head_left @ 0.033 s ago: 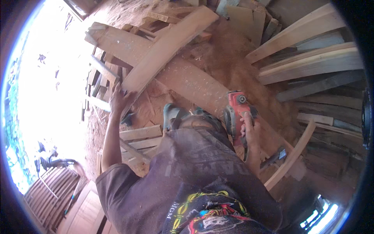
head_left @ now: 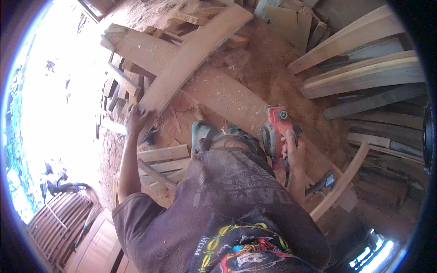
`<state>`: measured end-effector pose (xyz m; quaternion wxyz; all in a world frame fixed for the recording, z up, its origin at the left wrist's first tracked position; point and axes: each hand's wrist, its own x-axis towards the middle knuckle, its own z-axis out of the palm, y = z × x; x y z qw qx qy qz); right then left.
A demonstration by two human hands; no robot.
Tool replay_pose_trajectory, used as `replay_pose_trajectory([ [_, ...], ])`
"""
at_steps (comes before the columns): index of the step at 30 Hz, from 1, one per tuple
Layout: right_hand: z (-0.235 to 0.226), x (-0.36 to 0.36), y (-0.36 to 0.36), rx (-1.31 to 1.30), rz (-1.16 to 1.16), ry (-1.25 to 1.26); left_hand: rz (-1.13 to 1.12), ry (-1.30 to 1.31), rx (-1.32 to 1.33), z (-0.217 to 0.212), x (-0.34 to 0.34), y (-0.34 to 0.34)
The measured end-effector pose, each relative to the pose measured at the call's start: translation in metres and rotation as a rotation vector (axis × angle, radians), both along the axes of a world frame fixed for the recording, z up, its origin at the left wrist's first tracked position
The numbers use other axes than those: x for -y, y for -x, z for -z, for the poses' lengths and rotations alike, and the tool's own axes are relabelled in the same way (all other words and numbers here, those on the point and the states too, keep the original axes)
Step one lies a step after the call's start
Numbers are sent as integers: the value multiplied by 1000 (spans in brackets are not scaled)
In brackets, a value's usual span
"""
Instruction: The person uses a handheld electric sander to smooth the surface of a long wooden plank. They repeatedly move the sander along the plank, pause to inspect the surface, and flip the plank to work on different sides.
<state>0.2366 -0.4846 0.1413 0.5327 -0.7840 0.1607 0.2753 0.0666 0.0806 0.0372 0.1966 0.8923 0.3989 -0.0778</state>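
A long flat wooden plank [head_left: 195,54] lies slantwise across a wider board [head_left: 218,93]. At the plank's near left end is my left hand [head_left: 138,117], its thumb over the top face and its fingers along the edge. My right hand [head_left: 292,150] is wrapped round the handle of a red electric planer [head_left: 276,125] with a dark knob. The planer rests on the right part of the wide board, apart from the plank. Its underside is hidden.
Boards and beams [head_left: 364,68] are stacked at the right, beside a heap of sawdust [head_left: 277,68]. Wood offcuts [head_left: 164,154] lie left of my sandalled foot [head_left: 200,134]. A curved wooden strip [head_left: 341,182] sticks up near my right forearm. Slatted woodwork [head_left: 59,227] stands at the lower left.
The plank and my left hand have shifted very slightly to the left. My right hand and the planer stay almost where they were.
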Motion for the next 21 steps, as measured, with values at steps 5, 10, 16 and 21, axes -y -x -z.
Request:
replay_pose_trajectory([
  [5, 7, 0, -15, 5, -89, 41, -254, 355, -21, 47, -20, 92],
  [10, 19, 1, -13, 13, -112, 52, -144, 635, 68, 64, 16, 87],
  [16, 23, -4, 0, -31, -9, 10, -283, 983, 180, 32, 117, 44],
  [21, 32, -2, 2, -33, 25, 5, -414, 1030, 329, 28, 189, 13],
])
